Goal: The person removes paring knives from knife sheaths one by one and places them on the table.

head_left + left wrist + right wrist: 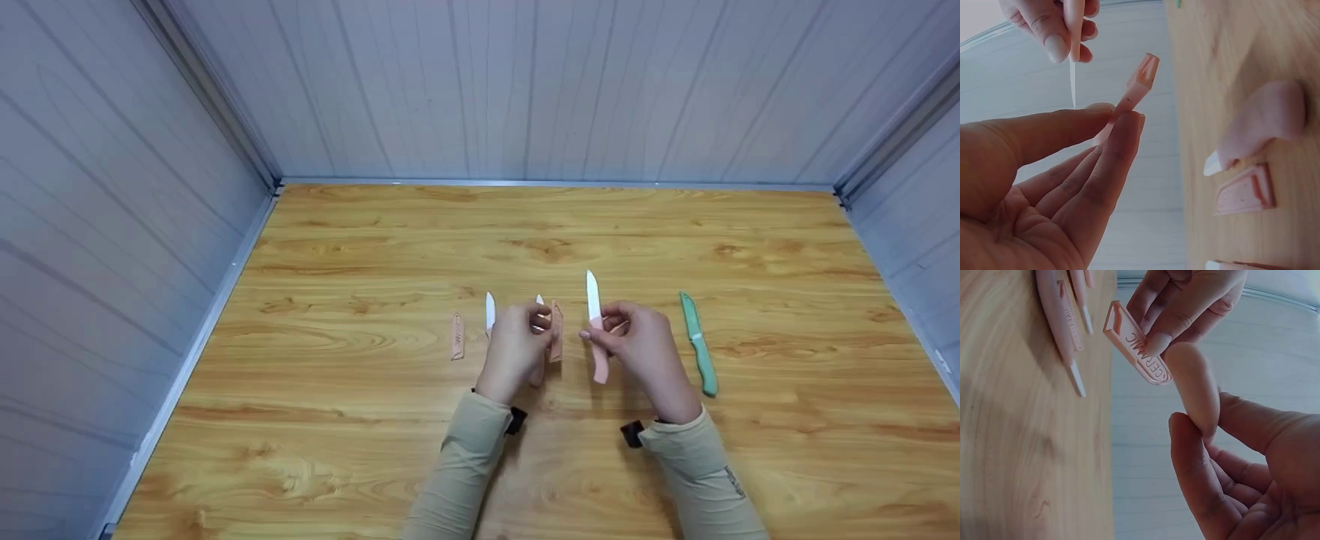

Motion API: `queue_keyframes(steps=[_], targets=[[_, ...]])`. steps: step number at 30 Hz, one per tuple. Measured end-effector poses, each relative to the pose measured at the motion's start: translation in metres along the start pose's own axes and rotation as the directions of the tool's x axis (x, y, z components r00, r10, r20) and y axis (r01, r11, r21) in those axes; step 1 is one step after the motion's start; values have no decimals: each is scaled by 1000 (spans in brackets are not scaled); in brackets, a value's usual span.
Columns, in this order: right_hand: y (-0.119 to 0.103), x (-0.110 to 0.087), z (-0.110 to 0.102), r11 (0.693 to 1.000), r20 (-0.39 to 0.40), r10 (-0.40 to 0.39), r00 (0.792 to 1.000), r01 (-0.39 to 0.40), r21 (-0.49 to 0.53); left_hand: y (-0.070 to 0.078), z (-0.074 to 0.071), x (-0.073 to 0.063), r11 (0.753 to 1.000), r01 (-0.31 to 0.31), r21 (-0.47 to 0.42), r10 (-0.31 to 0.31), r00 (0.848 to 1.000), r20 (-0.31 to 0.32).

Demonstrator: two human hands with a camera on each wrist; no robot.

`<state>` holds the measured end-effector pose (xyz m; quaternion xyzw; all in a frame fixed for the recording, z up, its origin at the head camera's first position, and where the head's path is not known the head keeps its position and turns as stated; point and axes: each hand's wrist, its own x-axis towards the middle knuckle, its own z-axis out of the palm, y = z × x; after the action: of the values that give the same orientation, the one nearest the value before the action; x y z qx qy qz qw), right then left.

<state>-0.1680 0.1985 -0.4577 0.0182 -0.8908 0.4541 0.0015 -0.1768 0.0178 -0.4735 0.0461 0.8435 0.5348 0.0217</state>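
Observation:
My left hand (pixel 516 345) pinches a pink blade sheath (pixel 556 334) between thumb and fingers, above the table. Raised lettering reading CERAMIC shows on that sheath (pixel 1143 351) in the right wrist view. To its right, my right hand (pixel 641 345) holds a pink-handled knife (pixel 599 356) by the handle, its bare white blade (pixel 593 292) pointing toward the back wall. Sheath and knife are apart in the head view. Below the left hand lie two more pink knives with white blades, one blade (pixel 490 309) left of the wrist and one handle (pixel 537 373) partly covered by the hand.
A loose pink sheath (pixel 457 337) lies at the left of the row, and another sheath (pixel 1247 191) lies between the knives in the left wrist view. Right of my right hand lies a green knife (pixel 697 345) in its green sheath. Pale panels (pixel 495 90) enclose the wooden table (pixel 337 442).

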Motion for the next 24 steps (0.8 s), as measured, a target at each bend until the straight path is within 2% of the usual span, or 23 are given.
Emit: queue_keyframes(steps=[8, 20, 24], targets=[[8, 5, 8, 995, 74, 80, 994, -83, 48, -6, 8, 4, 1000, 4, 31, -4, 1000, 12], [19, 12, 20, 996, 88, 83, 993, -81, -28, -11, 16, 9, 994, 21, 110, -21, 1000, 0], [23, 13, 23, 996, 80, 78, 994, -74, -43, -12, 20, 11, 992, 6, 126, -4, 1000, -10]])
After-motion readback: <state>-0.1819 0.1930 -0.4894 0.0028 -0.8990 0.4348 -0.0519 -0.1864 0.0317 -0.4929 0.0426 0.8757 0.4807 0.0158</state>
